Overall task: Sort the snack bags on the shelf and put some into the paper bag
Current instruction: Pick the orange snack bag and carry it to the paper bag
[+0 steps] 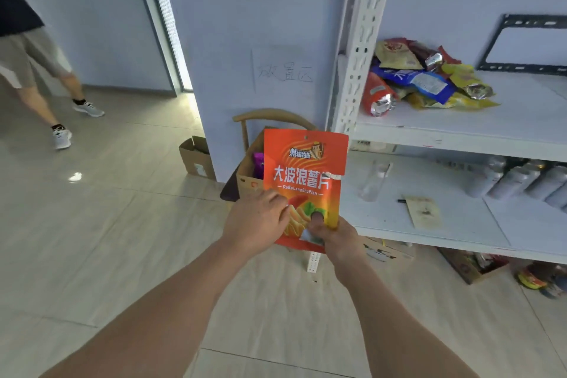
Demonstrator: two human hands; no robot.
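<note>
You hold the flat orange foil chip bag [303,181] upright at frame centre: right hand [336,235] pinches its bottom edge, left hand [256,224] grips its left side. Lower it squarely into the brown paper bag [250,176] behind.

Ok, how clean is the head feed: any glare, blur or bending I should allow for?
Head view: the orange bag is sharp and its print legible; the shelf post leans from wide-angle distortion; the floor shows a bright glare spot; the snack pile is soft; the bottles on the lower shelf are blurred.
</note>
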